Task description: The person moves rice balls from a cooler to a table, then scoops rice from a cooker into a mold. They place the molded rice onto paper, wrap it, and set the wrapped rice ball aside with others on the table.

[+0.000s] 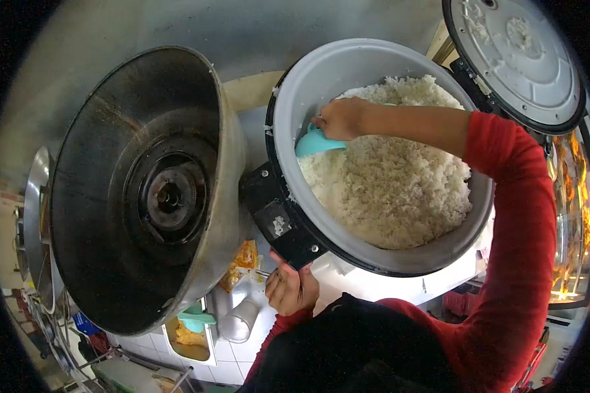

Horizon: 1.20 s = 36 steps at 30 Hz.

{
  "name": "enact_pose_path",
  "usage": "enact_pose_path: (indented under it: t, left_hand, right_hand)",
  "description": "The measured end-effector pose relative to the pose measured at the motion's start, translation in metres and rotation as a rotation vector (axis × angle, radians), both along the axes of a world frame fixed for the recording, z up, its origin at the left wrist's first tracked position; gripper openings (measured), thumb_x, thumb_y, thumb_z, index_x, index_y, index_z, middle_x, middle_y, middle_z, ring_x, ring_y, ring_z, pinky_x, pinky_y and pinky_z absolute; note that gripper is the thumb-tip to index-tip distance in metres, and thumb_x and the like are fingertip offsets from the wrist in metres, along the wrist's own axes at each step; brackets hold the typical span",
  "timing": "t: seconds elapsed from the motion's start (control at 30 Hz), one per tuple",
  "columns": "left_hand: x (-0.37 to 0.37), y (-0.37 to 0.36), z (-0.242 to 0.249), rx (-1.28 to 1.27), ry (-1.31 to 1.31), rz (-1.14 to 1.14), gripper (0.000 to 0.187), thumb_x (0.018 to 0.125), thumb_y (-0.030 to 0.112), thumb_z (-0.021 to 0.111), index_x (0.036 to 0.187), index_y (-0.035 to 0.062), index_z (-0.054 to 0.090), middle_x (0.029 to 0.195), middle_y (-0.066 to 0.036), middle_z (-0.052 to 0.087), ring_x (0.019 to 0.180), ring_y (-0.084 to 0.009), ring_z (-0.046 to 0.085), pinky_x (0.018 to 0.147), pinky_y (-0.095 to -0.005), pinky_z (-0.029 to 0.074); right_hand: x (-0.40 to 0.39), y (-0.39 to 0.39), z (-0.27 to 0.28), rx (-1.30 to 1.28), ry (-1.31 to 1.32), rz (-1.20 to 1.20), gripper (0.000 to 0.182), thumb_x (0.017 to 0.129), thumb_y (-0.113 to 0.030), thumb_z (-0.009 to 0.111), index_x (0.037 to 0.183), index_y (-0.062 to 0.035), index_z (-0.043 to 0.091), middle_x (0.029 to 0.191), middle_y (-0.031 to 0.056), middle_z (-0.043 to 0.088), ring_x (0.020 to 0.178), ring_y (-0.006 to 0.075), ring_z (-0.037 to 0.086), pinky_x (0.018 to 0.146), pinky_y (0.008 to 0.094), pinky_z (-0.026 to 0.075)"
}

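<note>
My right hand (344, 119) is closed around a teal plastic scoop (319, 142). The scoop dips into white cooked rice (400, 180) beside the left inner wall of a large rice cooker (284, 114). Below the cooker's black handle (285, 229), my left hand (293, 288) has its fingers curled, with the fingertips against the handle's lower corner. The cooker's lid (537, 72) stands open at the upper right, with rice grains stuck to its inner side.
A big, dark metal drum (167, 196) stands close on the left. Below it are a metal cup (239, 321), a container of yellow food (191, 340) with a teal utensil (196, 318), and an orange packet (246, 255). A glass panel (570, 209) with orange markings is at right.
</note>
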<state>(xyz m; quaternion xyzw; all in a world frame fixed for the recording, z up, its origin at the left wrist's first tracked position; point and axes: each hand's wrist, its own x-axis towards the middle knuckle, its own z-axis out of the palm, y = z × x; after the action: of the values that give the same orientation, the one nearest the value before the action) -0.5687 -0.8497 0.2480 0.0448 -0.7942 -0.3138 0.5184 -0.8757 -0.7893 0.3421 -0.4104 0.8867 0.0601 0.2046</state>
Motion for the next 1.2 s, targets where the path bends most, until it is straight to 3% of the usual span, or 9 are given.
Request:
enact_pose_path:
  t: [0.03,0.4,0.53,0.6,0.83,0.87,1.03,1.13,1.2]
  left_hand:
    - [-0.001,0.0,0.0,-0.004,0.017,0.005,0.06,0.074,-0.008,0.065,0.13,-0.0006,0.047,0.114,-0.038,0.051,0.085,-0.036,0.068,0.067,-0.0345,0.054]
    - [-0.016,0.004,0.007,-0.003,0.1,0.061,0.052,0.075,-0.007,0.068,0.125,-0.0039,0.052,0.111,-0.037,0.053,0.087,-0.0375,0.067,0.069,-0.034,0.054]
    - [-0.02,0.01,0.019,0.068,0.133,0.118,0.038,0.075,-0.006,0.069,0.112,-0.011,0.058,0.109,-0.035,0.055,0.089,-0.0317,0.067,0.069,-0.0319,0.054]
    - [-0.02,0.01,0.028,0.107,0.137,0.108,0.035,0.076,-0.006,0.07,0.109,-0.011,0.06,0.11,-0.031,0.057,0.088,-0.0268,0.068,0.068,-0.0299,0.053]
    - [-0.02,0.022,0.044,0.14,0.151,0.17,0.035,0.077,-0.005,0.069,0.112,-0.0074,0.061,0.114,-0.022,0.059,0.093,-0.0262,0.067,0.072,-0.0288,0.052]
    - [-0.019,0.022,0.045,0.149,0.16,0.152,0.036,0.077,-0.005,0.069,0.112,-0.0063,0.061,0.115,-0.022,0.059,0.098,-0.0274,0.065,0.074,-0.0284,0.052]
    - [-0.013,0.014,0.048,0.171,0.123,0.064,0.033,0.078,-0.003,0.069,0.11,-0.0065,0.062,0.115,-0.024,0.059,0.103,-0.0298,0.063,0.083,-0.0312,0.05]
    - [-0.009,0.013,0.051,0.281,0.116,0.004,0.03,0.079,0.0,0.069,0.107,-0.0068,0.064,0.112,-0.023,0.061,0.102,-0.0284,0.063,0.083,-0.0294,0.05]
    - [-0.008,0.015,0.05,0.294,0.125,0.003,0.029,0.078,0.0,0.069,0.106,-0.0068,0.064,0.111,-0.023,0.061,0.102,-0.028,0.063,0.084,-0.0293,0.049]
  right_hand:
    - [0.008,0.0,0.007,-0.037,0.034,0.041,0.053,0.096,-0.034,0.032,0.084,0.0045,0.065,0.082,0.0266,0.064,0.085,0.0406,0.063,0.084,0.0481,0.047]
    - [0.088,0.07,0.05,-0.026,-0.199,0.121,0.055,0.096,-0.038,0.036,0.074,0.0036,0.064,0.065,0.0235,0.061,0.067,0.041,0.061,0.068,0.0454,0.049]
    - [0.114,0.103,0.099,0.133,-0.336,-0.16,0.059,0.098,-0.04,0.033,0.072,0.004,0.063,0.061,0.0198,0.059,0.06,0.0356,0.058,0.065,0.0434,0.048]
    - [0.119,0.115,0.116,0.283,-0.36,-0.471,0.061,0.098,-0.041,0.031,0.07,0.0039,0.062,0.058,0.0174,0.058,0.055,0.0317,0.057,0.062,0.0419,0.048]
    - [0.137,0.115,0.095,0.111,-0.308,-0.42,0.056,0.097,-0.043,0.032,0.075,0.0024,0.058,0.058,0.0114,0.054,0.048,0.024,0.051,0.052,0.0384,0.044]
    - [0.136,0.121,0.091,-0.014,-0.257,-0.344,0.057,0.096,-0.046,0.032,0.07,-0.0006,0.055,0.051,0.007,0.047,0.043,0.0209,0.045,0.044,0.0376,0.041]
    - [0.104,0.141,0.125,0.256,-0.388,-0.497,0.048,0.095,-0.04,0.035,0.064,-0.0066,0.05,0.05,0.0068,0.039,0.041,0.0202,0.041,0.041,0.036,0.038]
    - [0.11,0.141,0.126,-0.065,-0.084,-0.566,0.049,0.094,-0.041,0.035,0.068,-0.0051,0.056,0.056,0.011,0.048,0.044,0.0231,0.047,0.044,0.0394,0.042]
    - [0.101,0.139,0.091,-0.159,0.286,-0.249,0.049,0.094,-0.04,0.034,0.074,-0.0032,0.06,0.062,0.0149,0.054,0.048,0.0263,0.052,0.048,0.0418,0.046]
